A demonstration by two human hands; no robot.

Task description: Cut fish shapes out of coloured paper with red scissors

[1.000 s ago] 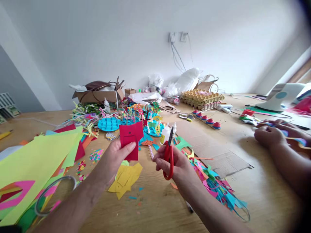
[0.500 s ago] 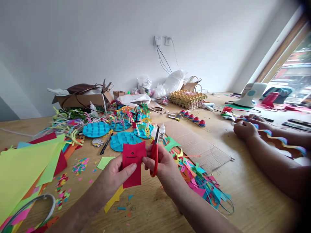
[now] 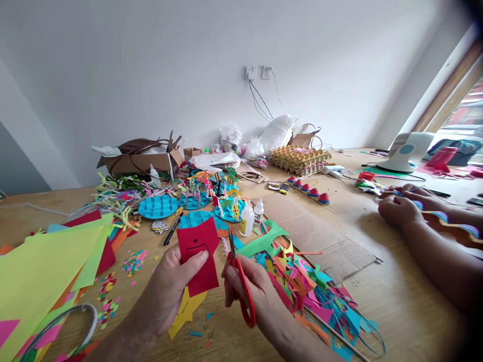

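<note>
just right of your right hand (image 3: 264,294) a heap of paper scraps (image 3: 302,281) blocks the way. beyond it the bare surface (image 3: 396,311) is open up to the other person's arm (image 3: 441,261). left, paper sheets (image 3: 49,261) cover the surface. ahead, glue bottles (image 3: 247,221), blue discs (image 3: 157,206) and a pen (image 3: 172,230) crowd the middle.

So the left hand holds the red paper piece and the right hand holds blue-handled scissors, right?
Not quite: the head view shows the scissors in the right hand have red handles, not blue. The left hand does hold the red paper piece.
</note>
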